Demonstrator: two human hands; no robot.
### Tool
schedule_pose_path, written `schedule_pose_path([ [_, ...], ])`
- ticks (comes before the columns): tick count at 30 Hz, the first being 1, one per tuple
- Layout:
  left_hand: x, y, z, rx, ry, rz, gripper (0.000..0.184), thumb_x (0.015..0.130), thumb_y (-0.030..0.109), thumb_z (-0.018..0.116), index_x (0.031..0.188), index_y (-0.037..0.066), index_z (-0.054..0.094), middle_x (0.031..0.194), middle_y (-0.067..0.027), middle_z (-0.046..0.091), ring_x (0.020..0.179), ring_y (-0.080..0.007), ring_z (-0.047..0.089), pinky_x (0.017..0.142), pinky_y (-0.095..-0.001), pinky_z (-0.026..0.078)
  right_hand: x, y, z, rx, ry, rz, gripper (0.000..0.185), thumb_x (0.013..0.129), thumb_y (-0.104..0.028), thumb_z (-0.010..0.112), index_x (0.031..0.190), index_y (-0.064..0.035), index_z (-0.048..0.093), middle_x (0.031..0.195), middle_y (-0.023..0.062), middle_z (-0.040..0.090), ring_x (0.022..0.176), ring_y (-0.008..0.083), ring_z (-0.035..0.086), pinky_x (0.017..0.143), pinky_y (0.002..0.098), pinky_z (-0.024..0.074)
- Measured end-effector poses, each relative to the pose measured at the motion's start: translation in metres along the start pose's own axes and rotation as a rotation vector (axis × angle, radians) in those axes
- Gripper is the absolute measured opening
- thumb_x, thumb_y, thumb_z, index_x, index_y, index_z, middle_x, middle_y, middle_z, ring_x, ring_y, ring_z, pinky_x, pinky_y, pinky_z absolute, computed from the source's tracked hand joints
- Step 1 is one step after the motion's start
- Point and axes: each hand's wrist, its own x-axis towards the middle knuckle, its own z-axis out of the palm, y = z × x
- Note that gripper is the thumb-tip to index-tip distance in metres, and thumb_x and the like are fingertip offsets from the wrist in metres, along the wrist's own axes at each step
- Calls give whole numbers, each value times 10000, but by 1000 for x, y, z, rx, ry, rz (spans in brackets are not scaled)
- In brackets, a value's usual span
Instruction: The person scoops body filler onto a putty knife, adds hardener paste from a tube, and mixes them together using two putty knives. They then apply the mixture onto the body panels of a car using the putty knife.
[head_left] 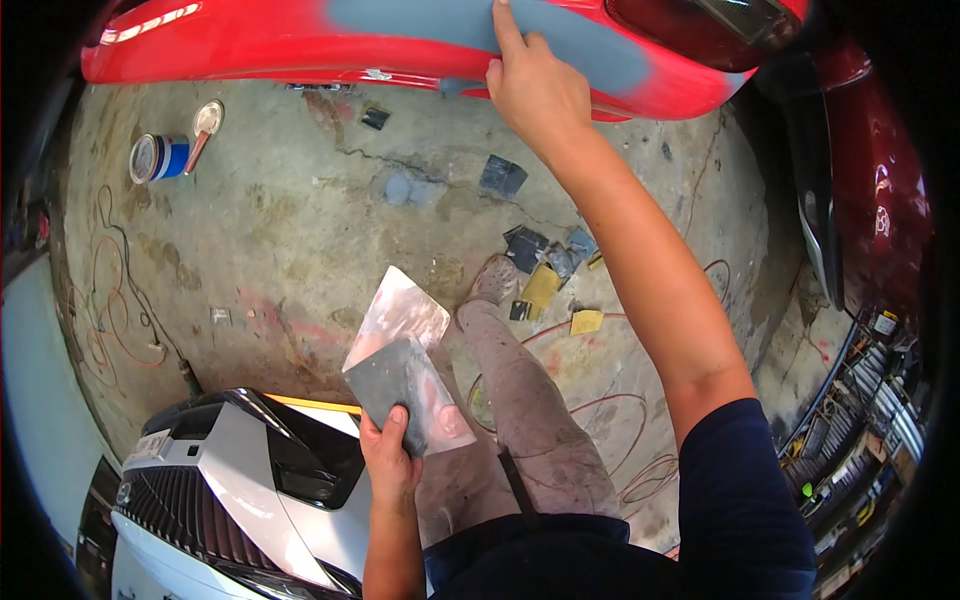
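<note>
My left hand [393, 455] is closed, the thumb pressing on a dark grey flat rectangular sheet [388, 382]. With it are pale flat plates [405, 310] smeared with pinkish putty, partly covered by the grey sheet. Up at the red car bumper [250, 45], my right hand [545, 85] holds nothing. Its index finger is stretched out, the tip on a grey patch [590, 45] of the bumper, while the other fingers are bent and partly hidden.
A blue can [160, 158] stands on the concrete floor near a round lid [208, 118]. Sandpaper pieces [541, 287] lie by my foot [492, 280]. A thin hose [640, 480] loops on the floor. Close by are a white car front [250, 480] and a dark red car [885, 170].
</note>
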Motion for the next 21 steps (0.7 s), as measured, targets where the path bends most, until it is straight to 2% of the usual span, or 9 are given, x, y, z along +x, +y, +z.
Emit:
schedule_pose_path([
  [1,0,0,-1,-5,-1,1,444,945,75,665,1356,-1,517,1246,-100,652,1129,-211,639,1011,-355,495,0,-1,0,-48,-77,26,540,973,-276,504,1414,36,480,930,220,696,770,366,709,689,480,578],
  [4,1,0,-3,-11,-5,4,442,943,79,672,1350,-1,519,1243,-98,654,1123,-207,640,1001,-351,497,-4,1,9,9,-181,73,748,893,-197,568,1562,-17,286,970,244,688,776,417,694,737,525,573],
  [7,1,0,-6,-11,5,3,444,939,81,678,1345,-2,520,1237,-97,655,1113,-204,641,993,-347,498,-17,3,24,-70,-150,42,725,917,-257,599,1555,-59,319,951,165,695,765,380,700,674,494,571],
  [10,1,2,-7,-9,23,4,448,935,90,687,1340,-6,521,1230,-97,655,1105,-204,641,993,-344,495,-24,3,27,-124,-235,64,745,906,-240,604,1564,-56,305,972,160,696,750,376,698,639,497,569],
  [13,1,2,-14,16,27,13,473,936,146,705,1341,-6,515,1206,-96,656,1078,-209,652,973,-346,509,-34,1,25,-100,-151,-6,766,899,-228,606,1568,-43,282,956,161,697,749,371,701,642,487,574],
  [16,3,1,-22,22,40,17,477,939,175,710,1335,-6,515,1192,-95,656,1062,-208,655,958,-346,516,-34,-3,25,-38,47,-28,566,907,-287,644,1412,-63,524,913,176,700,790,384,701,669,495,567],
  [19,3,3,-26,26,45,21,466,942,178,706,1327,-5,518,1190,-94,655,1057,-202,654,952,-345,517,-18,-4,13,-2,-39,83,733,900,-217,565,1559,-30,303,959,233,693,786,405,702,736,511,575],
  [21,2,2,-29,30,45,26,462,945,179,703,1328,-3,518,1190,-93,655,1055,-199,654,950,-344,517,-8,1,14,-27,-28,115,738,898,-219,568,1562,-39,302,968,239,693,795,410,703,740,510,574],
])
